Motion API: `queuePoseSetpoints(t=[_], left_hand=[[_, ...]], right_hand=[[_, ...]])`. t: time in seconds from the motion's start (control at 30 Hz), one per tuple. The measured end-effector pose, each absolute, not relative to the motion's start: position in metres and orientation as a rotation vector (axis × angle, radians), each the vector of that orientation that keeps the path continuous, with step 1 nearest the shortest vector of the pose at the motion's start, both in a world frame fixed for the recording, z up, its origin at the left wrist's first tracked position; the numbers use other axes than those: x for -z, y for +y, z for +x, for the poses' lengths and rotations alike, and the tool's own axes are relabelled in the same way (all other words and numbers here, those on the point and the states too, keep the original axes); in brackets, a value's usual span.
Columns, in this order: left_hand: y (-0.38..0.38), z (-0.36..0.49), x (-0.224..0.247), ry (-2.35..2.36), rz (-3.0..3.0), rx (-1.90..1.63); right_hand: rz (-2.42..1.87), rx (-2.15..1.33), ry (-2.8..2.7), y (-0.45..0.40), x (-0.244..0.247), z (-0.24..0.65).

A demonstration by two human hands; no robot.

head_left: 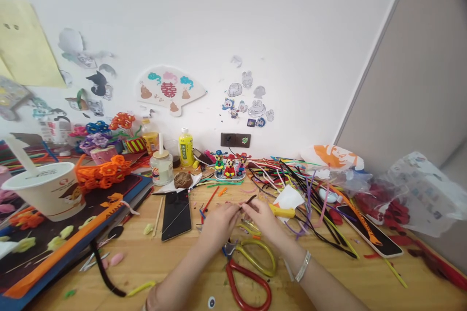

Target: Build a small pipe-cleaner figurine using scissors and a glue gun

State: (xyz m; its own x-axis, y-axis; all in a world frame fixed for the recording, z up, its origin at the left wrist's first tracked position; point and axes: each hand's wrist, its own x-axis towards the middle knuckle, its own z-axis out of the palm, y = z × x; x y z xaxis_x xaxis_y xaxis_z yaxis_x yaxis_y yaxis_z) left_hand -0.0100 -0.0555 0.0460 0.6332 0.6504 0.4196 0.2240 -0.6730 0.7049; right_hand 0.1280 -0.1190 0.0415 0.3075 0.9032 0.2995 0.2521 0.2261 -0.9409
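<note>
My left hand (222, 221) and my right hand (261, 217) meet over the middle of the wooden table (197, 272). Between their pinched fingertips is a short dark pipe cleaner (251, 199), one end sticking up. My fingers cover the rest of it. Just below the hands lie scissors with a red handle loop (231, 279) and a yellow one, their blades partly hidden by my left hand. A yellow-handled tool (282, 211) rests beside my right hand, its kind unclear. A bracelet (303, 266) circles my right wrist.
A black phone (176, 216) lies to the left. Behind are a yellow bottle (186, 147), a lidded jar (161, 169) and small figurines (229, 167). Loose pipe cleaners (306, 189) tangle at the right, near another phone (372, 233). A paper cup (49, 192) stands far left.
</note>
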Motion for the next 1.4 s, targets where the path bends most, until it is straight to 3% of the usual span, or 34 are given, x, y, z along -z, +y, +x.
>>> queuePoseSetpoints(t=[0.43,0.7,1.1,1.4], left_hand=[[-0.037,-0.009,-0.039,1.074,2.347,-0.769],[-0.03,0.002,-0.032,1.033,2.039,-0.846],[-0.06,0.003,-0.056,0.577,1.048,-0.834],[-0.083,0.005,-0.054,0.464,1.124,-0.74]], right_hand=[[-0.754,-0.606,-0.708,-0.164,-0.075,0.184],[-0.962,-0.686,-0.877,-0.164,-0.065,0.167],[-1.478,-0.234,-1.392,-0.161,-0.057,0.142],[-1.482,-0.276,-1.459,-0.167,-0.057,0.127]])
